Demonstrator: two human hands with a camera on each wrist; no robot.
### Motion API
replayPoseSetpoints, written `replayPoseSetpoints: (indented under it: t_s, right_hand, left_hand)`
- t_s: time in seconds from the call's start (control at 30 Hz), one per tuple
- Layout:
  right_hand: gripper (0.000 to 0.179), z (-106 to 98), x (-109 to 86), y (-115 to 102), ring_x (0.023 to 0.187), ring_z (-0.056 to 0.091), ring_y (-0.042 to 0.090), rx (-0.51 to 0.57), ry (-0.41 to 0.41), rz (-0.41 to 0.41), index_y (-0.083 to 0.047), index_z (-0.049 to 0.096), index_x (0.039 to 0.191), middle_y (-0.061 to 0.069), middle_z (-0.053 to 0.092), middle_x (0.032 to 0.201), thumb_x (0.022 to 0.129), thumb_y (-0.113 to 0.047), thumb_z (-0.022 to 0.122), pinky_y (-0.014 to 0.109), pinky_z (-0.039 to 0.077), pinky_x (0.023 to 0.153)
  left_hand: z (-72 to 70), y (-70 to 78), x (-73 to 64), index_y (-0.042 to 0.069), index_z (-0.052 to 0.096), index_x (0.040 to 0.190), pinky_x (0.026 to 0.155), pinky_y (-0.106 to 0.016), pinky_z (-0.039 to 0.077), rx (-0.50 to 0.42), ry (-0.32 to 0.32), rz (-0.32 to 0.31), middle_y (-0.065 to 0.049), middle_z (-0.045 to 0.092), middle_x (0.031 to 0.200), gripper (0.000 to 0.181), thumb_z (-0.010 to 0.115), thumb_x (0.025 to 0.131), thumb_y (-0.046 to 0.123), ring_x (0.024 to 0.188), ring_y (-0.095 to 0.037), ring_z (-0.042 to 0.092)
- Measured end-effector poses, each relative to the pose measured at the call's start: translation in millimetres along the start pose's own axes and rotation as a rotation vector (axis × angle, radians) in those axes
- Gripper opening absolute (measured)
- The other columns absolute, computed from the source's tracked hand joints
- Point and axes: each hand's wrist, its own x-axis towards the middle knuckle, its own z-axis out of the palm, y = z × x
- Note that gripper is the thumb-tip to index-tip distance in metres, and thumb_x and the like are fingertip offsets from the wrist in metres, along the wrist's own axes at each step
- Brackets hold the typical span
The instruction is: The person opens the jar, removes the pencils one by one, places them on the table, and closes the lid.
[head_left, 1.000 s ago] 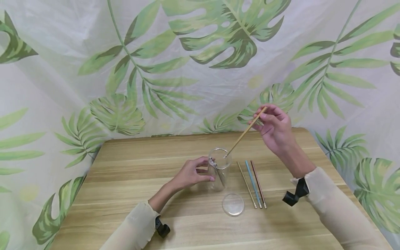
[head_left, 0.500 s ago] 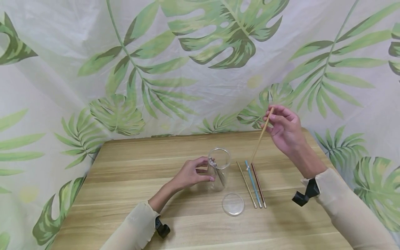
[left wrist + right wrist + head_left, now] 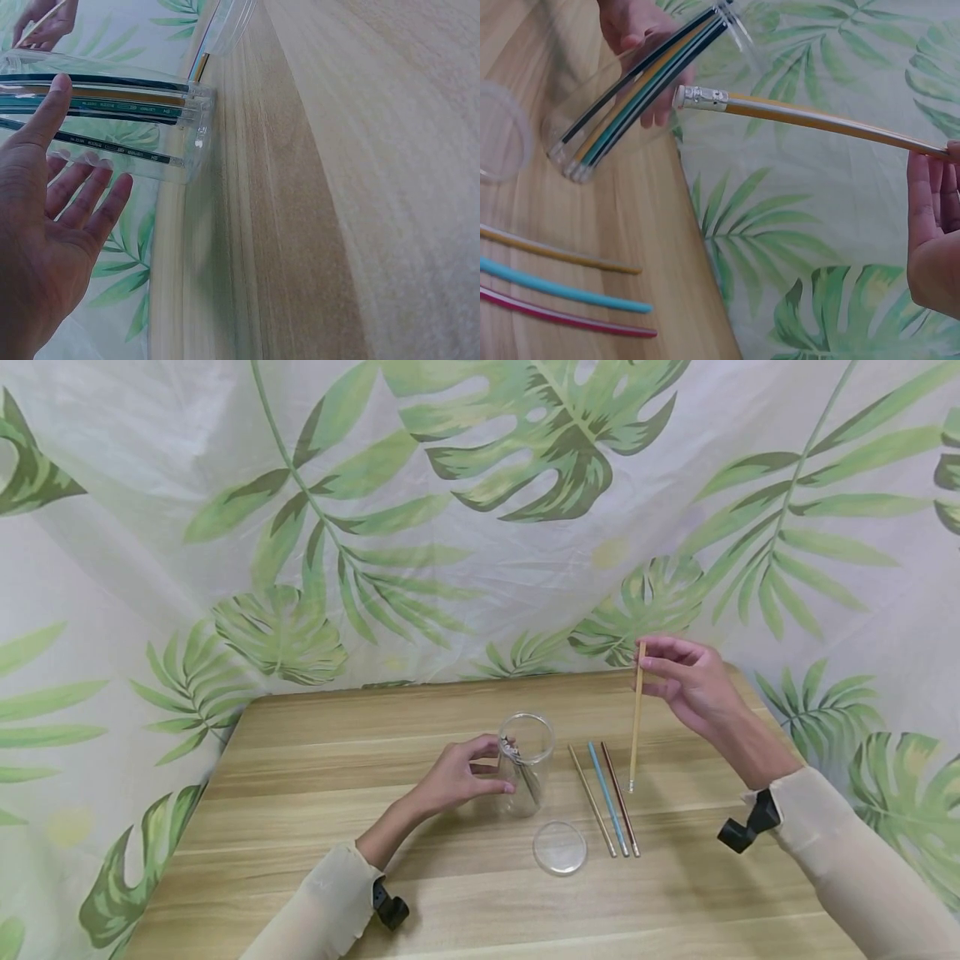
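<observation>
My left hand (image 3: 457, 777) steadies a tall clear jar (image 3: 550, 752) from its left side, thumb in front and fingers behind. Several pencils (image 3: 135, 103), mostly dark green with one yellow, lean inside it. My right hand (image 3: 693, 685) pinches a yellow pencil (image 3: 637, 718) near its upper end, to the right of the jar. That pencil hangs almost upright above the table, its white eraser end down. Below and left of it lie a gold pencil (image 3: 592, 800), a blue pencil (image 3: 608, 799) and a dark red pencil (image 3: 621, 799), side by side.
A round clear lid (image 3: 560, 848) lies flat in front of the jar, left of the loose pencils. The wooden table (image 3: 315, 760) ends at a leaf-print cloth (image 3: 420, 568) hung behind it. Each wrist carries a black strap-mounted camera.
My right hand has carried the yellow pencil from over the jar's mouth rightward past the loose pencils, then lowered it and turned it closer to upright. The left hand and jar stay in place.
</observation>
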Motion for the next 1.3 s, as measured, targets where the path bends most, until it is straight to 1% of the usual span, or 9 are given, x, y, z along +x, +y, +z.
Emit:
replayPoseSetpoints:
  t_s: [0.13,0.27,0.4,0.57,0.8,0.93,1.1,1.17,1.3]
  right_hand:
    - [0.022,-8.5,-0.6,2.4,0.088,0.07,0.014,-0.079,0.021,0.066,-0.007,0.081,0.108,0.0,0.076,0.099,0.098,0.009,0.069,0.032,0.067,0.075]
    - [0.028,-17.7,-1.4,8.0,0.088,0.071,0.013,-0.188,0.014,0.137,-0.012,0.082,0.105,0.0,0.076,0.099,0.1,0.01,0.065,0.034,0.068,0.079]
    - [0.025,-28.1,-2.7,16.3,0.088,0.073,0.014,-0.282,0.005,0.222,-0.011,0.081,0.105,0.002,0.077,0.099,0.1,0.008,0.067,0.034,0.069,0.079]
    - [0.02,-39.5,-6.2,25.3,0.09,0.073,0.014,-0.323,0.019,0.299,-0.006,0.079,0.11,0.002,0.077,0.1,0.099,0.007,0.068,0.034,0.069,0.08]
    - [0.021,-54.0,-8.0,38.9,0.091,0.073,0.012,-0.373,0.043,0.361,-0.008,0.079,0.109,0.0,0.077,0.099,0.099,0.006,0.069,0.033,0.069,0.08]
    - [0.021,-61.0,-10.3,49.7,0.093,0.074,0.012,-0.422,0.055,0.401,0.0,0.075,0.118,-0.002,0.077,0.1,0.099,0.005,0.07,0.033,0.068,0.082]
    - [0.037,-66.4,-12.6,64.9,0.097,0.074,0.013,-0.504,0.06,0.416,0.014,0.062,0.133,-0.004,0.076,0.102,0.099,0.004,0.071,0.033,0.068,0.085]
    - [0.043,-67.7,-13.6,70.5,0.097,0.074,0.014,-0.527,0.06,0.421,0.017,0.058,0.136,-0.002,0.076,0.103,0.098,0.003,0.072,0.034,0.068,0.086]
    - [0.047,-70.7,-15.6,80.0,0.098,0.075,0.016,-0.552,0.066,0.426,0.021,0.053,0.138,0.001,0.075,0.104,0.098,0.004,0.072,0.036,0.067,0.087]
  left_hand:
    - [1.9,0.0,0.7,-0.001,0.066,0.135,0.108,-0.053,0.057,0.003,0.006,-0.007,-0.019,0.068,0.139,0.06,0.09,0.08,-0.003,0.125,-0.041,0.067]
    - [2.7,0.7,1.7,-0.004,0.066,0.132,0.108,-0.057,0.057,0.004,0.004,-0.015,-0.023,0.068,0.138,0.058,0.089,0.079,-0.006,0.123,-0.046,0.066]
    - [2.6,0.3,2.1,-0.004,0.066,0.132,0.107,-0.06,0.056,-0.01,0.002,-0.016,-0.024,0.067,0.138,0.057,0.089,0.079,-0.007,0.122,-0.051,0.066]
    - [1.9,-0.7,1.0,0.0,0.066,0.135,0.107,-0.054,0.058,-0.01,0.001,-0.001,-0.02,0.067,0.14,0.06,0.09,0.08,-0.003,0.122,-0.046,0.068]
    - [1.0,-1.8,0.3,0.003,0.067,0.134,0.105,-0.049,0.06,-0.008,-0.003,0.017,-0.017,0.069,0.139,0.059,0.092,0.081,0.004,0.12,-0.043,0.069]
    - [0.3,-1.9,0.1,0.004,0.068,0.134,0.106,-0.047,0.06,0.011,-0.005,0.015,-0.016,0.07,0.138,0.058,0.092,0.081,0.007,0.121,-0.044,0.069]
    - [-0.4,-1.7,0.2,0.005,0.067,0.135,0.106,-0.041,0.06,0.023,-0.004,0.005,-0.015,0.069,0.139,0.06,0.093,0.081,0.007,0.123,-0.044,0.068]
    - [-0.5,-1.6,0.3,0.005,0.067,0.135,0.105,-0.038,0.06,0.025,-0.004,0.003,-0.014,0.07,0.138,0.06,0.093,0.081,0.007,0.123,-0.044,0.068]
    - [-0.2,-1.0,0.2,0.004,0.067,0.135,0.105,-0.037,0.06,0.027,-0.005,0.005,-0.014,0.07,0.138,0.059,0.093,0.081,0.007,0.123,-0.044,0.068]
